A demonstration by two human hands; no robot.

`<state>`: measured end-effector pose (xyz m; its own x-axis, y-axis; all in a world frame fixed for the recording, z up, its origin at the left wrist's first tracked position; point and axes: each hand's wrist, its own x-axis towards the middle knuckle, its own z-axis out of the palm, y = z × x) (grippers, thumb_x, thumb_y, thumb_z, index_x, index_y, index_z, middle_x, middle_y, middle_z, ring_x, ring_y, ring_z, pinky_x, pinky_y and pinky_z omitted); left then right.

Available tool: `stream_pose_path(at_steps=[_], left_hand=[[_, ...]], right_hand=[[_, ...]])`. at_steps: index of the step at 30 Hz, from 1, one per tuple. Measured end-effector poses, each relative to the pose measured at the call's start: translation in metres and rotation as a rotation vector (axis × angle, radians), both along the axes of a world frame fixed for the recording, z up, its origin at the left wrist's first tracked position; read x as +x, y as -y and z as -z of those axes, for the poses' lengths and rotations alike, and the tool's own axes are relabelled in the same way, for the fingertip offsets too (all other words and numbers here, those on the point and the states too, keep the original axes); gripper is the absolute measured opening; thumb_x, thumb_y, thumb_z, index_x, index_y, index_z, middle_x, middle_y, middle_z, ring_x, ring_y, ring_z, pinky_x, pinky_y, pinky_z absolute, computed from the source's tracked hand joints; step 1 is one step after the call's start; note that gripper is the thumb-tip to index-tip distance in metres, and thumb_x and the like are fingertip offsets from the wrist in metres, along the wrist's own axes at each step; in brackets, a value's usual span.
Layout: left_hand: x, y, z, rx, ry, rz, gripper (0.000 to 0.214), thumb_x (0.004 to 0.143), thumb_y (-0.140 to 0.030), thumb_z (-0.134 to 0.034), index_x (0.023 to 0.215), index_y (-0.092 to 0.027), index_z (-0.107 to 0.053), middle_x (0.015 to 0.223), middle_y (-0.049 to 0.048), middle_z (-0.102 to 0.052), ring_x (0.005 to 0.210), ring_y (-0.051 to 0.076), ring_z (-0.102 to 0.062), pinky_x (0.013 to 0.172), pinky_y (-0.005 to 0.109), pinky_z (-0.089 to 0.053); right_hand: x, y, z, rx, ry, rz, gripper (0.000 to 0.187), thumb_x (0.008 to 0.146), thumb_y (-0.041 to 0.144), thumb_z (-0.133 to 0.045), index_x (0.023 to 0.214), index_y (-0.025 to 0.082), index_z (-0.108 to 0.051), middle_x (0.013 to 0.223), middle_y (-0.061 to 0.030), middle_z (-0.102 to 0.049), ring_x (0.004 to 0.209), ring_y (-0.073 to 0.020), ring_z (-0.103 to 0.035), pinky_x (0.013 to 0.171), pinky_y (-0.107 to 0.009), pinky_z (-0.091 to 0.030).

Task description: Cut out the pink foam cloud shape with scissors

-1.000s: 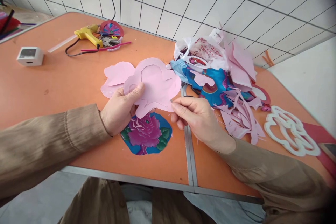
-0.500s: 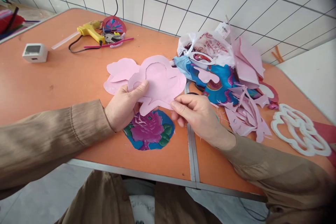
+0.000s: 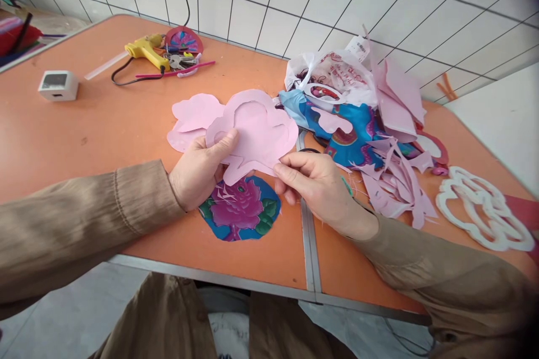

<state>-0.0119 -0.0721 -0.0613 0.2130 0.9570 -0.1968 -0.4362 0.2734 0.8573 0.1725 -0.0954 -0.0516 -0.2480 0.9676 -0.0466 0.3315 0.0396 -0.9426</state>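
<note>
My left hand pinches the left side of a pink paper cutout with a traced outline on it, thumb on top. My right hand is closed at the cutout's lower right edge; dark scissor handles show just behind its fingers, so it appears to grip scissors. Below the cutout lies a flower-printed fabric piece in blue, purple and green. A second pink paper shape lies flat behind the left hand.
On the orange table: pink paper scraps, blue printed fabric, a white plastic bag, white foam templates, a yellow glue gun with keys, a small white box. Tiled wall behind.
Since a second ago the view has shifted slightly; both hands keep the same hold on the pink cutout, almost still in the last half second.
</note>
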Motion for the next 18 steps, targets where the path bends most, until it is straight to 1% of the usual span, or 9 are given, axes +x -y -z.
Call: stream_pose_path(at_steps=[2, 5, 9, 13, 18], left_hand=[[-0.0002, -0.0001, 0.0001, -0.005, 0.004, 0.004, 0.017, 0.093, -0.022, -0.057, 0.101, -0.012, -0.066, 0.072, 0.0049, -0.070, 0.083, 0.024, -0.074, 0.069, 0.034, -0.062], [-0.0009, -0.0002, 0.0013, 0.003, 0.002, 0.014, 0.017, 0.091, -0.025, -0.060, 0.099, -0.011, -0.067, 0.073, 0.0056, -0.070, 0.081, 0.025, -0.074, 0.069, 0.035, -0.062], [-0.0018, -0.0002, 0.0032, 0.027, 0.001, 0.032, 0.025, 0.085, -0.032, -0.070, 0.098, -0.012, -0.067, 0.079, 0.0065, -0.072, 0.080, 0.025, -0.073, 0.066, 0.033, -0.061], [-0.0020, 0.0001, 0.0037, 0.051, -0.022, 0.033, 0.038, 0.076, -0.040, -0.079, 0.096, -0.011, -0.067, 0.074, 0.0059, -0.071, 0.074, 0.025, -0.072, 0.059, 0.031, -0.059], [-0.0019, 0.0010, 0.0026, 0.069, -0.017, 0.020, 0.037, 0.073, -0.041, -0.081, 0.092, -0.012, -0.069, 0.078, 0.0061, -0.073, 0.077, 0.024, -0.072, 0.061, 0.030, -0.057]], right_hand=[[0.0006, 0.0001, 0.0007, -0.014, -0.018, -0.008, 0.036, 0.087, 0.038, -0.062, 0.057, 0.019, -0.057, 0.053, 0.0012, -0.059, 0.039, -0.0073, -0.048, 0.039, -0.023, -0.034], [0.0016, -0.0007, 0.0035, -0.025, -0.055, -0.018, 0.038, 0.088, 0.042, -0.061, 0.058, 0.019, -0.057, 0.053, 0.0005, -0.060, 0.039, -0.0074, -0.048, 0.039, -0.023, -0.034], [0.0018, -0.0023, 0.0068, -0.025, -0.063, -0.002, 0.039, 0.088, 0.042, -0.060, 0.058, 0.018, -0.057, 0.054, -0.0002, -0.061, 0.038, -0.0066, -0.048, 0.038, -0.022, -0.034], [0.0002, -0.0022, 0.0052, -0.036, -0.047, -0.016, 0.041, 0.088, 0.044, -0.059, 0.056, 0.017, -0.056, 0.050, 0.0010, -0.057, 0.038, -0.0062, -0.048, 0.038, -0.020, -0.033], [-0.0022, -0.0017, 0.0036, -0.045, -0.034, 0.003, 0.039, 0.085, 0.041, -0.060, 0.055, 0.017, -0.055, 0.050, 0.0014, -0.058, 0.036, -0.0054, -0.047, 0.038, -0.020, -0.033]])
